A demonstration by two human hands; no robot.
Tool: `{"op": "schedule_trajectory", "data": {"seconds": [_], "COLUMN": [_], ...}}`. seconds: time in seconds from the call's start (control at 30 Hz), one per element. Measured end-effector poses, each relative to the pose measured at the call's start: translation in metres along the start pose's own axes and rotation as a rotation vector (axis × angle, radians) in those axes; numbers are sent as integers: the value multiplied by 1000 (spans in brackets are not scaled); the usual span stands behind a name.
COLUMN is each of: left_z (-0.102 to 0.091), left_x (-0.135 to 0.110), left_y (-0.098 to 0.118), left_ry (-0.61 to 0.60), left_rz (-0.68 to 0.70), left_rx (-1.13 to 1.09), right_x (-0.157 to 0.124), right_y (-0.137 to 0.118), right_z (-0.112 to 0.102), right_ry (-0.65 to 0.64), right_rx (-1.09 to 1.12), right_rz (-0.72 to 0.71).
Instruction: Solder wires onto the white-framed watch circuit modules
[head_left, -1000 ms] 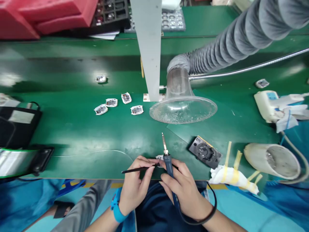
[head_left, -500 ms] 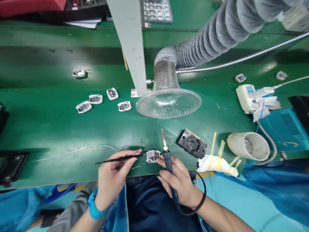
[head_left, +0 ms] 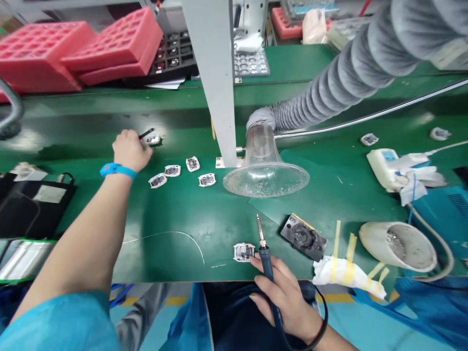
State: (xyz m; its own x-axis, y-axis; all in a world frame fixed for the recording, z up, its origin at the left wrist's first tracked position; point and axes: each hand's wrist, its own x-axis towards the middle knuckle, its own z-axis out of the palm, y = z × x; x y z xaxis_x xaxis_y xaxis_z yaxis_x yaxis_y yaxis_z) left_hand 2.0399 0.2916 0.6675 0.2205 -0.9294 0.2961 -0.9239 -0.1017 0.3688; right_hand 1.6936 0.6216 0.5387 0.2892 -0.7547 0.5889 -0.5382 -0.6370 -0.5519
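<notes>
My left hand (head_left: pixel 128 149) is stretched far out over the green bench, closed on thin black tweezers (head_left: pixel 146 133). Their tips are at a small white-framed part (head_left: pixel 153 140) lying alone at the back. My right hand (head_left: pixel 283 292) stays near the front edge, wrapped round a blue-handled soldering iron (head_left: pixel 265 248) with its tip pointing away from me. Just left of the iron lies another small white part (head_left: pixel 243 252) on the bench. Several more such parts (head_left: pixel 171 170) lie in a loose row between my left hand and the grey post.
A clear fume funnel (head_left: pixel 265 170) on a grey ribbed hose sits behind the iron. A black fixture (head_left: pixel 303 238), taped white cloth (head_left: pixel 345 270), white cup (head_left: pixel 398 243) lie right. Thin solder wire (head_left: pixel 171 234) curves across the front. Pink foam trays (head_left: pixel 109 48) stand at the back left.
My left hand has left the part at the front edge and reached far back-left with the tweezers to the lone part. The right hand has kept the iron in place.
</notes>
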Motion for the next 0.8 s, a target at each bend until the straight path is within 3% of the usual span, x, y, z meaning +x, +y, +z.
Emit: {"op": "schedule_trajectory", "data": {"seconds": [0.17,0.3,0.37,0.47,0.63,0.7,0.8], "left_z": [17,11,3,-2,13,16,11], "left_x": [38,30,8,-44,-142,-169,-200], "left_y": [-4,-8,-9,-7,7,14,25], "left_ry": [-169,-154,-118,-113,-278,-316,-274], "left_rz": [-6,26,81,230,471,508,472], "left_rx": [86,101,85,27,-108,-149,-281], "right_x": [5,6,7,10,12,12,10], "right_y": [1,1,1,-1,-3,-3,-4], "right_z": [2,1,0,-1,0,0,-3], "right_ry": [-4,-10,-11,4,29,21,12], "right_rx": [-31,-23,-12,-2,-10,-11,0], "right_rz": [-17,-12,-11,-6,-9,-1,16]}}
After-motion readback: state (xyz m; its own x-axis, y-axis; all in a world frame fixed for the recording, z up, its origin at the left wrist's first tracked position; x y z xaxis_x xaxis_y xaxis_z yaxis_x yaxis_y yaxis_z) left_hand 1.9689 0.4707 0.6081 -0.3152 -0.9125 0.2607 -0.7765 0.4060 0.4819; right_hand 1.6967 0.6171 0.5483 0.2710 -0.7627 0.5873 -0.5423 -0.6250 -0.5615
